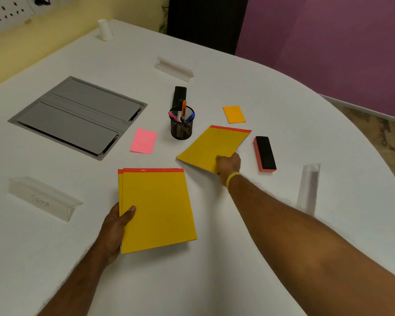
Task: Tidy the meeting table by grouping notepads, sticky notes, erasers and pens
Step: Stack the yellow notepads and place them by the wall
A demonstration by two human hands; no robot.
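Rounded white table [283,99] with a grey cable hatch [78,115] stood before a yellow wall [32,49] bearing a socket panel [7,10], and a purple wall [328,42]; brown floor [374,133] showed at right.

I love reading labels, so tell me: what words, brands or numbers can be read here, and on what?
Clear name stand: faint handwriting, too blurred to read.
Notepad stack, gripped by the left hand: tiny pale marks on its red band, too small to read.
Single notepad, pinched by the right hand: no text seen.
Pink sticky note, orange sticky note, orange-backed eraser, pen cup: none seen.
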